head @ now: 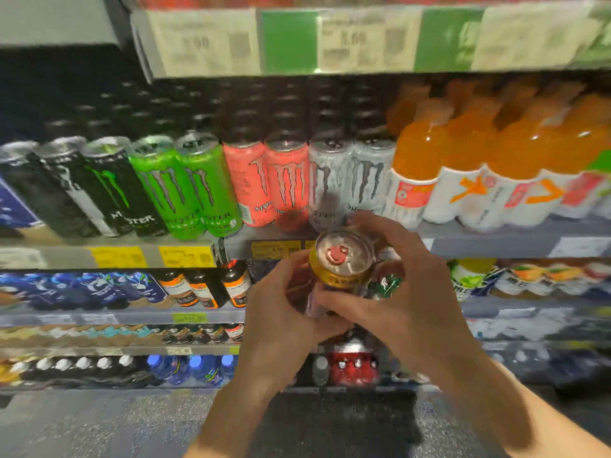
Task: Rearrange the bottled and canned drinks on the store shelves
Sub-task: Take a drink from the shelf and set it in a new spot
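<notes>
I hold a gold can with a silver top and a red pull tab in front of the shelves, just below the white cans. My left hand grips its lower body from the left. My right hand curls round it from the right, fingers reaching over its far side. On the shelf behind stand tall cans in a row: black, green, pink and white. Orange bottles fill the right of that shelf.
The shelf edge carries yellow price tags. Lower shelves hold blue cans, small dark bottles, blue-capped bottles and red packs. An upper shelf edge with labels hangs overhead. Grey floor lies below.
</notes>
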Motion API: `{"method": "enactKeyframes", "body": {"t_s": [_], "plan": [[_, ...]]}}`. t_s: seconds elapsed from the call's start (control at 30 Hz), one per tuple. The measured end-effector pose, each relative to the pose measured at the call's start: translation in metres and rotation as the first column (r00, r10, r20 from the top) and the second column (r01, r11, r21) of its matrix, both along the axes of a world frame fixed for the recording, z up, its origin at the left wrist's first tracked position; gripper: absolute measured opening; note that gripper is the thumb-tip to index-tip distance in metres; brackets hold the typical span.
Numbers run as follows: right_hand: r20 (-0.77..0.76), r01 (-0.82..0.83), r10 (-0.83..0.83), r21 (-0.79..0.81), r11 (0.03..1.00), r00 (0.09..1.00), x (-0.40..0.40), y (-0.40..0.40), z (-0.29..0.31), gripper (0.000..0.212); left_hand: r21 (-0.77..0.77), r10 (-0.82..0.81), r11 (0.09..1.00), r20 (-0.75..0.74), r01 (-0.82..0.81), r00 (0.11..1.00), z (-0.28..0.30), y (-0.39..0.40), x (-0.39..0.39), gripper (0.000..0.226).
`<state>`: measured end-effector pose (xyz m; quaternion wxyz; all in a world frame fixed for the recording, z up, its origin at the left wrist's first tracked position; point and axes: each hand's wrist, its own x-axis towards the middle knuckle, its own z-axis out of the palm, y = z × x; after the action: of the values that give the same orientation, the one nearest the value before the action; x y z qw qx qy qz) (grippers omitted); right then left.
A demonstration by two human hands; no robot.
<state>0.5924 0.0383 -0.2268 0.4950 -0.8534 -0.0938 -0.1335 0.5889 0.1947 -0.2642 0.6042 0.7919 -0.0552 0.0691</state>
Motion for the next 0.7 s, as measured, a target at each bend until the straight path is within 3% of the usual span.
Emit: {"method": "enactKeyframes", "body": {"t_s": [0.17, 0.37, 0.57, 0.7], "plan": [[0.027, -0.096, 0.093, 0.193, 0.977, 0.995, -0.003, -0.011, 0.058, 0.091, -0.010, -0.065, 0.998, 0.089, 0.066, 0.994, 0.069, -0.009, 0.000, 0.063], [0.122, -0.161, 0.133, 0.254, 0.954, 0.984, 0.002, -0.029, 0.110, 0.066, 0.006, -0.066, 0.998, 0.255, 0.067, 0.965, 0.138, -0.022, 0.008, 0.055], [0.223, -0.188, 0.133, 0.250, 0.950, 0.966, 0.016, -0.059, 0.172, 0.061, -0.010, -0.085, 0.996, 0.309, 0.092, 0.947, 0.199, -0.052, 0.019, 0.048], [0.261, -0.154, 0.086, 0.251, 0.956, 0.961, 0.032, -0.085, 0.204, 0.061, -0.046, -0.070, 0.995, 0.303, 0.088, 0.950, 0.228, -0.078, 0.034, 0.054]]}}
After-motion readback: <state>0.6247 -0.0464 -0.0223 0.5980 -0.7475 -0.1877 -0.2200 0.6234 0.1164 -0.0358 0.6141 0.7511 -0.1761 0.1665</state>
